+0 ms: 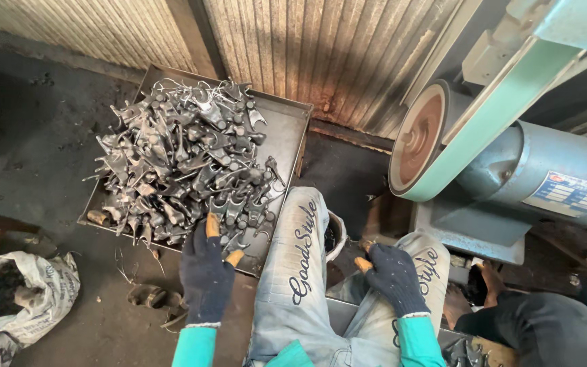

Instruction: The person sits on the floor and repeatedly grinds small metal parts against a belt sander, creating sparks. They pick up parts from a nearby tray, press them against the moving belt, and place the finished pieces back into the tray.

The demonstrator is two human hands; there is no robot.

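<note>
A dark metal tray [287, 129] holds a heap of several grey forged metal parts [185, 163]. My left hand [206, 272], in a dark knit glove with orange fingertips, rests at the tray's near edge, its fingers touching parts at the bottom of the heap. My right hand [392, 275], gloved the same way, lies on my right knee with its fingers curled; whether a small part sits under them is unclear. My legs in pale jeans [300, 272] stretch between the two hands.
A belt grinder with a green belt [490, 115], a rust-coloured wheel [417, 139] and a blue motor [552, 177] stands at the right. Corrugated metal wall [321, 47] behind. A white sack of dark material [18, 292] lies at lower left. Another person's dark clothing [545, 333] shows at lower right.
</note>
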